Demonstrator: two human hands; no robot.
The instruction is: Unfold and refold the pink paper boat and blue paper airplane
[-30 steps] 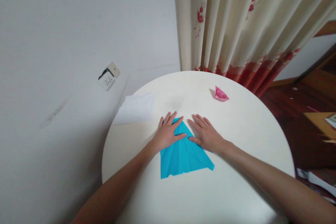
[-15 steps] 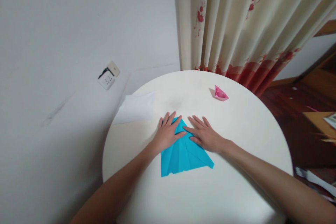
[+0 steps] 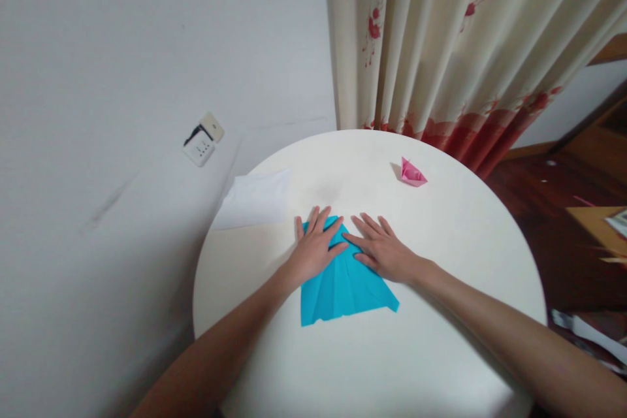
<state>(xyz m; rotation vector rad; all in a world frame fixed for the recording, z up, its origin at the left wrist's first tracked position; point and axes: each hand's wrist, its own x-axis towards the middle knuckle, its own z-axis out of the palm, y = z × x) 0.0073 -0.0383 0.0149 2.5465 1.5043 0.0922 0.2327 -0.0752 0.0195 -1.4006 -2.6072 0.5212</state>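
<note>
Blue paper [image 3: 337,294] is lying under the left grip [image 3: 313,250] and partly under the right grip [image 3: 385,255], fingers apart; rightward it is looking folded over, leftward not yet.

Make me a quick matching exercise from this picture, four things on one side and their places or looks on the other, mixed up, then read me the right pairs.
Column one:
1. Blue paper
2. Pink folded paper
3. White sheet
4. Curtain

Column two:
A. Cream with a red lower band
B. On the left part of the table, near the wall
C. Touched by the left hand and the right hand
D. On the far right part of the table, apart from both hands

Right pairs: 1-C, 2-D, 3-B, 4-A.
</note>
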